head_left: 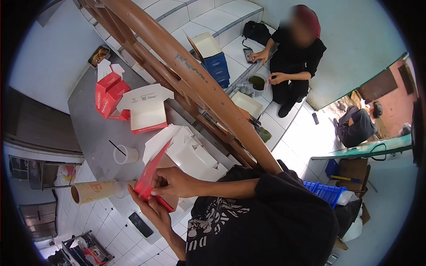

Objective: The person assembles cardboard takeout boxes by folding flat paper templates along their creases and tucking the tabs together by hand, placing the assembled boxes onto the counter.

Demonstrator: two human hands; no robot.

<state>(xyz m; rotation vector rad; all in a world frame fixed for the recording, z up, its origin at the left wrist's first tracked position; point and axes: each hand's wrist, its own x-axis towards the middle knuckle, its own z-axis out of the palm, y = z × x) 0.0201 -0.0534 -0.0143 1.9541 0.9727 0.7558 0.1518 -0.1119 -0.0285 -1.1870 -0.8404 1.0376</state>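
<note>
A red cardboard box [154,170], partly folded with a raised flap, is between my hands. My left hand [151,209] supports it from below, thumb against the red side. My right hand [173,182] has its fingers bent and pinched at the box's inner edge; the fingertips are partly hidden. Just beyond lie white flat box blanks [188,153] with cut tabs. An open box [148,115], white inside and red at its edge, rests on the grey table [88,119]. Farther along are folded red boxes [111,95].
A plastic cup [125,155] with a dark straw, a cardboard tube [93,192] and a phone [140,224] are near the box. A brown railing [199,84] separates the table from tiled steps, where a person [297,57] sits beside stacked blue boxes [216,68].
</note>
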